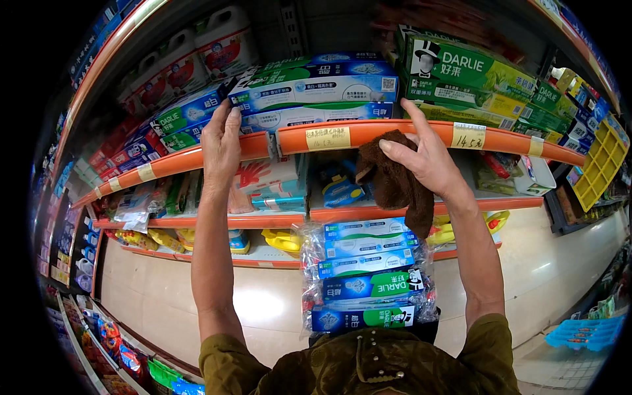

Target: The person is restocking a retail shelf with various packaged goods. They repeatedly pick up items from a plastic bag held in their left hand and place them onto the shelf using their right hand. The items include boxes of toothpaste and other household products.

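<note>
Blue and white toothpaste boxes (316,89) lie stacked on a shelf with an orange front edge (365,137). My left hand (222,143) touches the left end of the stack, fingers against the box corner. My right hand (419,148) holds a brown cloth (395,177) between thumb and fingers, hanging over the shelf edge; its index finger points up near the stack's right end. Green Darlie toothpaste boxes (459,74) stand to the right. Below, close to my body, more Darlie boxes (370,286) lie in clear plastic wrapping.
White jugs (224,44) stand behind at the upper left. A lower shelf holds packs of gloves (266,173) and a blue package (340,190). Yellow bottles (281,240) sit on the bottom shelf. A yellow plastic rack (600,165) is at the right, a blue tray (585,333) below it.
</note>
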The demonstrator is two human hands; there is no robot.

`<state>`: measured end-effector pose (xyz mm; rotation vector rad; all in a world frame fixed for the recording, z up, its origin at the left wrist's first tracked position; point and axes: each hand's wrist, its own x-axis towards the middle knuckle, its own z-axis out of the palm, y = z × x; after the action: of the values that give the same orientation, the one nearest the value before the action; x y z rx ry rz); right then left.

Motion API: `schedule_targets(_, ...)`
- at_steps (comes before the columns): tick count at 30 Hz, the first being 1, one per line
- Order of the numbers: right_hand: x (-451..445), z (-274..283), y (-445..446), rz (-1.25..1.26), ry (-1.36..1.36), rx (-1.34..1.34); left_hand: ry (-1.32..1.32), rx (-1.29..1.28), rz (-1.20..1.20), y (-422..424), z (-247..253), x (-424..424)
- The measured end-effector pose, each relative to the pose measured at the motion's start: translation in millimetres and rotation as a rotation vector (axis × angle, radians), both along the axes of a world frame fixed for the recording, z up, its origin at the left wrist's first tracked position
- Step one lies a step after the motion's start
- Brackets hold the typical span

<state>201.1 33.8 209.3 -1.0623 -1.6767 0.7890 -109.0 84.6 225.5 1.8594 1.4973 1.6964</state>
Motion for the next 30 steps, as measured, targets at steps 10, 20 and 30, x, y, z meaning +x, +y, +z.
schedule_targets(10,-2,11,11,0.067,-0.029,-0.064,0.014,0.028,-0.011,-4,-2,-1)
schedule_targets(20,-6,15,10,0.124,-0.025,-0.001,-0.215,-0.043,-0.082,-9,3,0)
schedule_targets(30,18,-32,-32,-0.060,-0.252,0.218,-0.095,0.103,-0.112,-32,-12,-10)
